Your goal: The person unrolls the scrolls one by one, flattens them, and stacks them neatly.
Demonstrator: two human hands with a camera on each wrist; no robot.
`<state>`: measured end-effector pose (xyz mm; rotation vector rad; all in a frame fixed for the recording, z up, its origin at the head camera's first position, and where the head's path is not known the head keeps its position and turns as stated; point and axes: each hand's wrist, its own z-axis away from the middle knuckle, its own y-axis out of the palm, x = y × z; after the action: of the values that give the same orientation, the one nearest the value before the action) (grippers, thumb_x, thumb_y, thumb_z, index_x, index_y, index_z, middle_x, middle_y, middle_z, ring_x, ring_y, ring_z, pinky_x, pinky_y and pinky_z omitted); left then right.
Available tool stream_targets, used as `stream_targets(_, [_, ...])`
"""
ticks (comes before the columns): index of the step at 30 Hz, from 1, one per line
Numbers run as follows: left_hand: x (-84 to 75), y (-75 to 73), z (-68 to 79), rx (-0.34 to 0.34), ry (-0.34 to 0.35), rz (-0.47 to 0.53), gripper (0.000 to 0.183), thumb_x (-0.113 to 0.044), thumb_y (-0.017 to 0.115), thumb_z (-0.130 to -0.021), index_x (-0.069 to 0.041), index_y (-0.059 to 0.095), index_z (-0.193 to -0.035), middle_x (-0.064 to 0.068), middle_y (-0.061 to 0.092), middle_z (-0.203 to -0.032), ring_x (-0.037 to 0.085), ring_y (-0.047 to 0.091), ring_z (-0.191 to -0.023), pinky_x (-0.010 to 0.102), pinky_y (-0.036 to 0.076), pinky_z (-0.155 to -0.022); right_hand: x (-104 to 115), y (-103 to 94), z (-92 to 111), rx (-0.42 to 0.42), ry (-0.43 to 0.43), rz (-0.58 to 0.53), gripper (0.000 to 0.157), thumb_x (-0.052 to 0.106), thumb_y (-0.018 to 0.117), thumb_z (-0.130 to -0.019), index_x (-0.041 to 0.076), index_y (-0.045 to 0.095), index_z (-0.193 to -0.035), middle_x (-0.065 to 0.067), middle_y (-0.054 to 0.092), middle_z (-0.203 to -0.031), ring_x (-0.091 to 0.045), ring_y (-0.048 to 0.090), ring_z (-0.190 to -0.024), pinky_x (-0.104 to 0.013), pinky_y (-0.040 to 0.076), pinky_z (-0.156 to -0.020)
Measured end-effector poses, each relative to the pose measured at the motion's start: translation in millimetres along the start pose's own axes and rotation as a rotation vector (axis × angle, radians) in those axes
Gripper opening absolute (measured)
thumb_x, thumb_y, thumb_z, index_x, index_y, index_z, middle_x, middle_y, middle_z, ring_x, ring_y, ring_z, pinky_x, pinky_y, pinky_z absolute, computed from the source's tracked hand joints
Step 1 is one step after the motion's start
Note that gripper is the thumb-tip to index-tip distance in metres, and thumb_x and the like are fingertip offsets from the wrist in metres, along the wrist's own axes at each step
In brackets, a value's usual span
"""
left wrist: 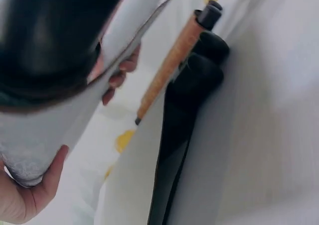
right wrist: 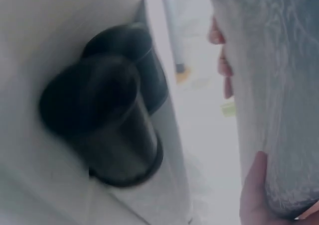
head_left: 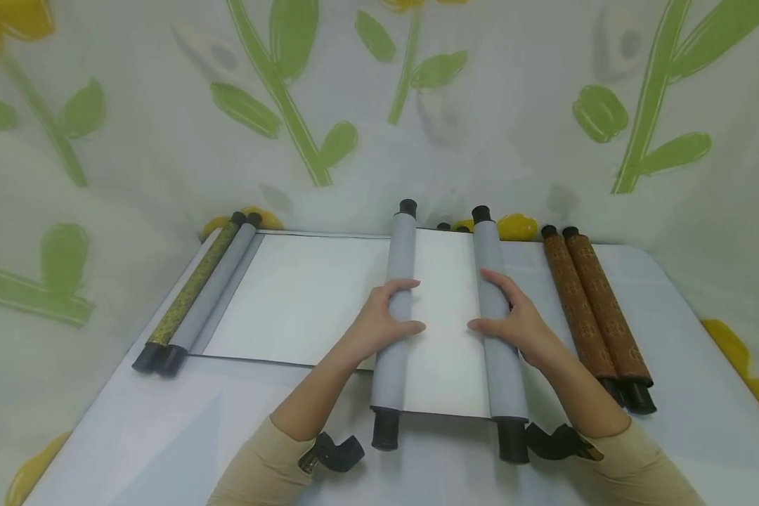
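Where fingers grip, gray rolls partly hidden

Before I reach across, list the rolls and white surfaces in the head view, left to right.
Yellow-patterned roll, first grey roll, wide white sheet, second grey roll in the left hand, narrow white strip, third grey roll in the right hand, left brown roll, right brown roll.

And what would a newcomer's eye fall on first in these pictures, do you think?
Probably the white sheet between two grey rolls at the centre, the left hand gripping one and the right hand the other. Next, the two brown rolls lying side by side to the right. Behind, green leaves stand out on the backdrop.
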<state>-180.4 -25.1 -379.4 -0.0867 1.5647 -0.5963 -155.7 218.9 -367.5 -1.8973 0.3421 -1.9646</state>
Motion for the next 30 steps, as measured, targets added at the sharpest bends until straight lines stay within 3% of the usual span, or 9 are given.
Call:
stream_targets(4, [-3.7,-7.2,-2.0,-0.009,0.011,-0.005,0.065,-0.015,0.074,-0.077,-0.028,0.048,-0.135,0.015,0.038,-0.138,0.035,0.044,-0.116,0.054,0.046,-0.081,8,-2.1,-7,0.005,-0.018,0.066,0.096,0.009,0.079,-0.073,0.014,0.022,-0.150,-0.021,0.019,-0.153,-0.042,0.027,-0.130,-0.061,0.026,-0.101])
stream_targets(10, [-8.7,-13.2,-2.8,-0.004,-0.002,-0.038,0.067,-0.006,0.064,-0.077,-0.029,0.044,-0.137,0.015,0.036,-0.138,0.035,0.044,-0.113,0.053,0.046,-0.077,17,-5.1,-10,0.039,-0.032,0.096,0.095,-0.001,0.072,-0.072,0.013,0.021,-0.150,-0.021,0.015,-0.154,-0.042,0.018,-0.137,-0.064,0.017,-0.105])
stream_targets(18, [-9.1,-18.5,-3.1,-0.021,-0.031,-0.079,0.063,-0.004,0.059,-0.073,-0.026,0.050,-0.131,0.018,0.038,-0.130,0.035,0.044,-0.107,0.045,0.045,-0.071,18,-10.6,-9,0.023,-0.031,0.140,0.095,-0.009,0.062,-0.068,0.012,0.019,-0.150,-0.021,0.012,-0.155,-0.039,0.017,-0.137,-0.062,0.019,-0.105])
stream_targets(30, [-3.2,-22.6,-3.2,-0.044,-0.030,-0.132,0.062,-0.004,0.059,-0.074,-0.023,0.046,-0.131,0.019,0.039,-0.125,0.034,0.046,-0.102,0.043,0.046,-0.070,15,-5.6,-14,-0.020,-0.021,0.204,0.093,-0.008,0.063,-0.068,0.009,0.020,-0.149,-0.022,0.017,-0.154,-0.040,0.021,-0.136,-0.063,0.021,-0.105])
